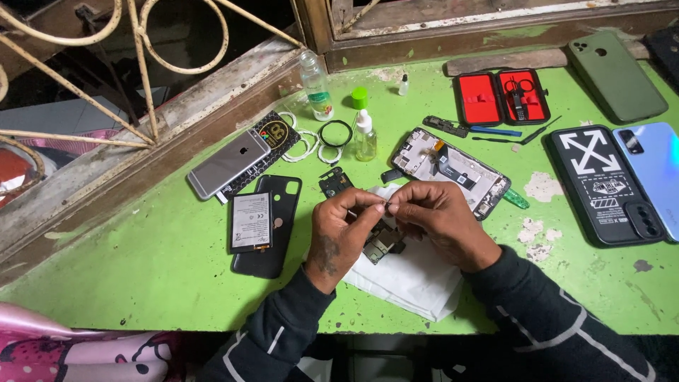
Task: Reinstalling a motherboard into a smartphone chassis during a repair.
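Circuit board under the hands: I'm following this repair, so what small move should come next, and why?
Probably lower the thin piece pinched between both hands, left hand and right hand, onto the circuit board; it lies directly beneath them on the white cloth.

Two bare hands low in the middle of the frame, left hand marked with a dark tattoo near the wrist, right hand unmarked. Long dark sleeves on both arms, thin pale piping lines running along the fabric toward the lower edge.
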